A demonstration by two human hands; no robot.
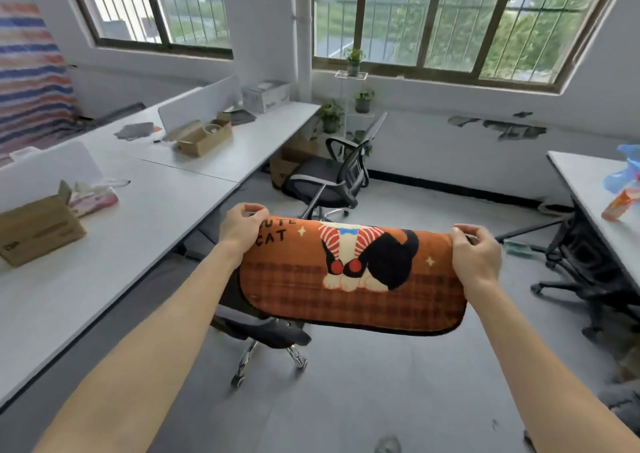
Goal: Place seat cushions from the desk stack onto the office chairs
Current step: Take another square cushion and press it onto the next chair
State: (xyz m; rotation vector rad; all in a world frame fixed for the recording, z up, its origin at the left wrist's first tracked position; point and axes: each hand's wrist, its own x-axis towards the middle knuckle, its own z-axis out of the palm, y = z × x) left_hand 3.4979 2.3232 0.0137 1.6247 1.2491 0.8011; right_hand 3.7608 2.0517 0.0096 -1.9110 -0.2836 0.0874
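head view: both arms were stretched forward, holding one seat cushion [349, 276] in the air between them. left hand [240, 229] was closed over the cushion's upper left corner, fingers curled over the top edge. right hand [476, 257] was pinched shut on the upper right corner. cushion was orange plaid with a black-and-white cat print and the lettering "cat"; it hung from the top edge, lower edge free and sagging.

directly below and behind the cushion stood a black office chair [263, 328], mostly hidden by the cushion; only part of the seat, the chrome base and castors showed. whether the cushion touched the seat could not be told.

a second office chair [329, 179] stood farther back, near the white desk [121, 245] end, seat bare. a third chair [588, 265] sat at the right, pushed against another desk [588, 189] that carried a blue spray bottle [627, 172].

on the left desk: an open cardboard box [38, 231] near the front, a tissue pack [93, 198] beside it, another cardboard box [204, 137] farther back. potted plants [332, 117] on a shelf stood under the windows.
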